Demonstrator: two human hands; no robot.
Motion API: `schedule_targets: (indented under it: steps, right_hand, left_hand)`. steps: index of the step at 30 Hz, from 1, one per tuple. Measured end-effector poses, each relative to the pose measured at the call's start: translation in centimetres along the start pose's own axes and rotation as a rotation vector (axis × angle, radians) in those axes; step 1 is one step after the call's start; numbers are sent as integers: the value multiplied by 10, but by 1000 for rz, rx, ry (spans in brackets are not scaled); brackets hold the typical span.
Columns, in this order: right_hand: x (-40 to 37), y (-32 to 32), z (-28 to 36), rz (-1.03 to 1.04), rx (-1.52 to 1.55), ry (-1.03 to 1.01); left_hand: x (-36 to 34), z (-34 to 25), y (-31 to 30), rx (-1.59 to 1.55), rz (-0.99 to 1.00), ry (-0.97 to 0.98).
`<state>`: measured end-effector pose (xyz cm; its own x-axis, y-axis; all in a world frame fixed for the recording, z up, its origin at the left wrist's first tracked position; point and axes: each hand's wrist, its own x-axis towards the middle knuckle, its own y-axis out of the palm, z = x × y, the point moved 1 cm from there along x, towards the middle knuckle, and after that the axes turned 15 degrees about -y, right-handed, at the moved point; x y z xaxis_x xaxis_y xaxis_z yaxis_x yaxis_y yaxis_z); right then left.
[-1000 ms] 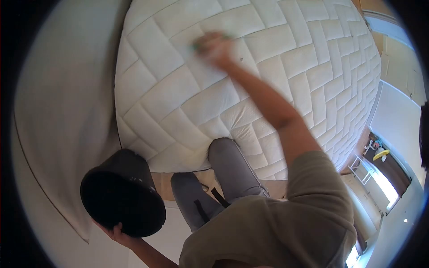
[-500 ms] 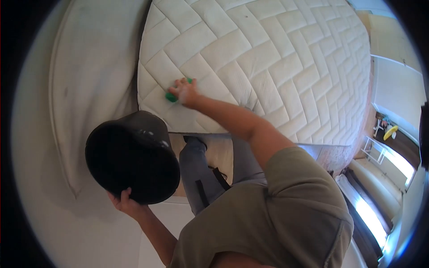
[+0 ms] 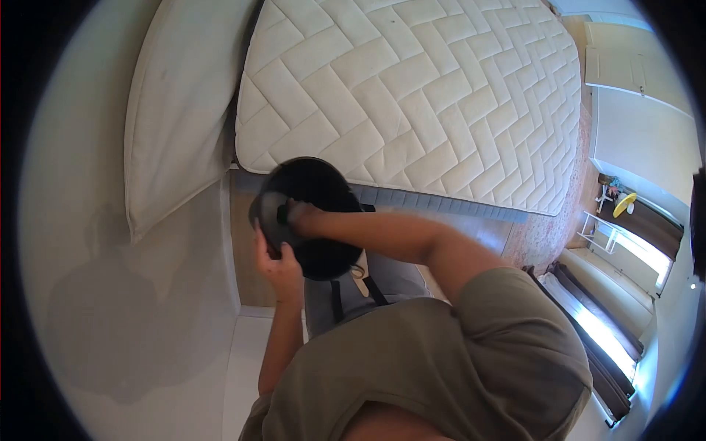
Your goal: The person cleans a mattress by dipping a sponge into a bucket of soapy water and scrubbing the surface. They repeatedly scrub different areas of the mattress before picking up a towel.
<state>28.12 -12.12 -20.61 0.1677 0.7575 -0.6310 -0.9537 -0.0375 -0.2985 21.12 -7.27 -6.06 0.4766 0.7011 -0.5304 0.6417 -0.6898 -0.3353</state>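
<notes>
A black bucket is tilted in front of my legs, its dark mouth facing me. My left hand grips the bucket's near-left rim, thumb and fingers wrapped round it. My right hand reaches inside the bucket and is smeared by motion. At its fingertips shows a dark green sponge-like thing, mostly hidden by shadow and the hand. A pale grey blur lies around it on the bucket's inner wall. Just beyond the bucket lies the white quilted mattress, with neither hand on it.
A pale upholstered headboard stands left of the mattress, beside a white wall. The grey bed base shows under the mattress edge. White cabinets, a white rack and dark-framed windows are at the right.
My right hand has left the mattress with the green thing and gone into the bucket. The bucket has moved right, nearer my body, and my left hand has moved with it.
</notes>
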Motion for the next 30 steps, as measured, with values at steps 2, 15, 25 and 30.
schedule_targets:
  steps: [2,15,25,30]
  right_hand:
    - [32,36,-29,-287,-2,8]
    - [25,58,-74,-13,-234,-118]
    - [-47,-12,-7,260,-474,-198]
    - [-72,-69,37,585,-519,-184]
  left_hand:
    - [-7,5,5,37,32,24]
    - [-2,-1,17,-8,229,-30]
    - [16,3,10,-66,138,111]
    - [18,-7,-2,-130,88,41]
